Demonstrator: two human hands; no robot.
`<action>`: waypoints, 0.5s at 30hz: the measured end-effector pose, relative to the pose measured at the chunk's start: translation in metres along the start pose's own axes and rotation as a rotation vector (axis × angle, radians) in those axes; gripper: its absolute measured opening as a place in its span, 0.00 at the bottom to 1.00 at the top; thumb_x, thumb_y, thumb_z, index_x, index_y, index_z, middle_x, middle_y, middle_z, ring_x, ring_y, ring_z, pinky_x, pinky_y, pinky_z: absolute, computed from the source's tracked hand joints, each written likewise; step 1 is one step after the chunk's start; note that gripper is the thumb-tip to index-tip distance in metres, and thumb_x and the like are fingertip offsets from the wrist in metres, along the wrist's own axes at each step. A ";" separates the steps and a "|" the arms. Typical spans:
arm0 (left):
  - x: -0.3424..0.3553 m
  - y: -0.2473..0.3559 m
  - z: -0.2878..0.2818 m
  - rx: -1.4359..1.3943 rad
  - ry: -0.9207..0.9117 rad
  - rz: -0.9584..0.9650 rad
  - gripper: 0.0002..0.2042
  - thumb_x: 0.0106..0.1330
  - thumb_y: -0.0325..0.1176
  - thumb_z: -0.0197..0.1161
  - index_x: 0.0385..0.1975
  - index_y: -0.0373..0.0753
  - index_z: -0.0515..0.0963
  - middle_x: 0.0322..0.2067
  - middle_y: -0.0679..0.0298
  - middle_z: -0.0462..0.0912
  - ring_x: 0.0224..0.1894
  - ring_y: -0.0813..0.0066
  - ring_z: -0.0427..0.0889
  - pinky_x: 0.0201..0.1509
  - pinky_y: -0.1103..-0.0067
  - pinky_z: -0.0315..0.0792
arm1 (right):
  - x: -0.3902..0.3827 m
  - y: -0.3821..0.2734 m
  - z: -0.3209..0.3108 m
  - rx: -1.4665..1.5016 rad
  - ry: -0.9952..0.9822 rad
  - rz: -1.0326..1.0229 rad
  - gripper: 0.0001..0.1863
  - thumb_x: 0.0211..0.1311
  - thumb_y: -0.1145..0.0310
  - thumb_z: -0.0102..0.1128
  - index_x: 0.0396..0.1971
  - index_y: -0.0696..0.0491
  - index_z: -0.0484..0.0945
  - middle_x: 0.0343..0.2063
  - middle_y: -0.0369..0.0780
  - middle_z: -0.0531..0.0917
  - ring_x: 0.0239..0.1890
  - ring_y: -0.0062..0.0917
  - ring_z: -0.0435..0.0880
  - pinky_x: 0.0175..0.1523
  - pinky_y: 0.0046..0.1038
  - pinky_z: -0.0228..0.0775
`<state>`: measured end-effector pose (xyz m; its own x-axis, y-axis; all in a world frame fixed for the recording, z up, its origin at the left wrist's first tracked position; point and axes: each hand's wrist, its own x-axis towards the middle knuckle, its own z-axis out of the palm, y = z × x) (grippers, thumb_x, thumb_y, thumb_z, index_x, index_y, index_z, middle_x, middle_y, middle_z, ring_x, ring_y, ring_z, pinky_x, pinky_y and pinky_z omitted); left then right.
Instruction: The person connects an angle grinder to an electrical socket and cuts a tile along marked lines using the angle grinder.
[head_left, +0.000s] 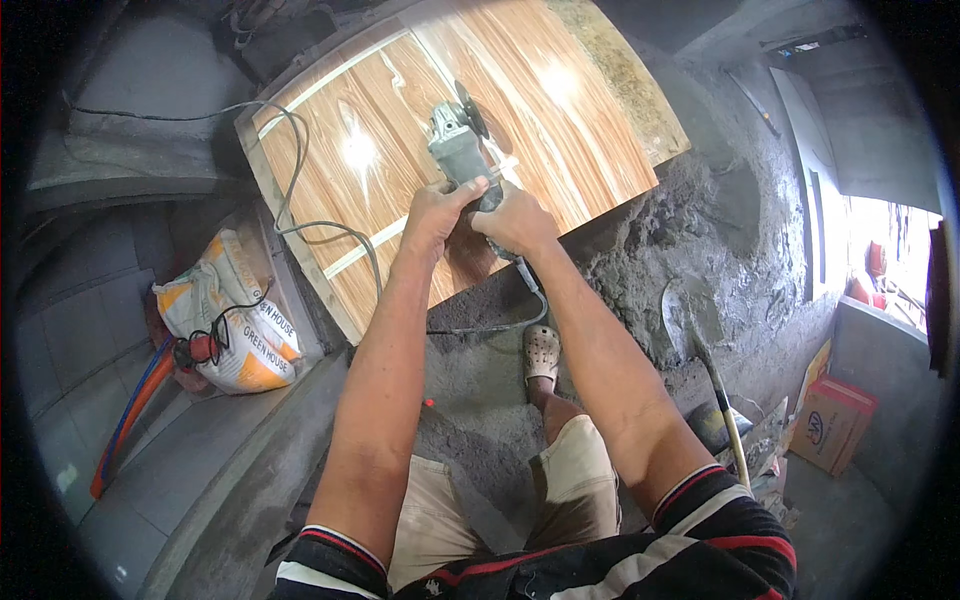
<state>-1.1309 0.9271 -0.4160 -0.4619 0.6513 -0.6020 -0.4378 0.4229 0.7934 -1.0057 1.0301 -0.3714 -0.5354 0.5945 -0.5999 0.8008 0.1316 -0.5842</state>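
Observation:
Both my hands grip an angle grinder point(459, 152) held over a glossy wood-patterned tile point(560, 130). Closed around the front of its body is my left hand point(435, 217), thumb on top. My right hand point(520, 217) is wrapped around the rear of the body. A dark cutting disc point(469, 110) stands on edge at the grinder's right side, above the tile; whether it touches the surface I cannot tell. White strips point(360, 255) run across the tile. From the grinder's rear a black cord point(480, 331) loops left and lies over the tile.
Wet grey mortar point(650, 265) spreads right of the tile, with a shovel point(692, 320) in it. On the left lean a white-and-orange sack point(235, 325) and an orange tool or tube point(130, 425). A cardboard box point(832, 424) stands at far right. My clog point(541, 352) is below the tile.

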 end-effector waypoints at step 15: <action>-0.014 -0.002 0.012 -0.045 -0.005 0.000 0.24 0.63 0.46 0.78 0.46 0.29 0.86 0.41 0.60 0.89 0.41 0.75 0.86 0.48 0.77 0.77 | 0.001 0.024 0.009 0.003 0.012 -0.038 0.37 0.44 0.53 0.70 0.50 0.67 0.81 0.43 0.62 0.87 0.50 0.53 0.88 0.57 0.44 0.79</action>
<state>-1.1142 0.9241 -0.4080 -0.4582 0.6546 -0.6013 -0.4720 0.3941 0.7886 -0.9892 1.0269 -0.3906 -0.5623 0.5985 -0.5707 0.7790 0.1517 -0.6085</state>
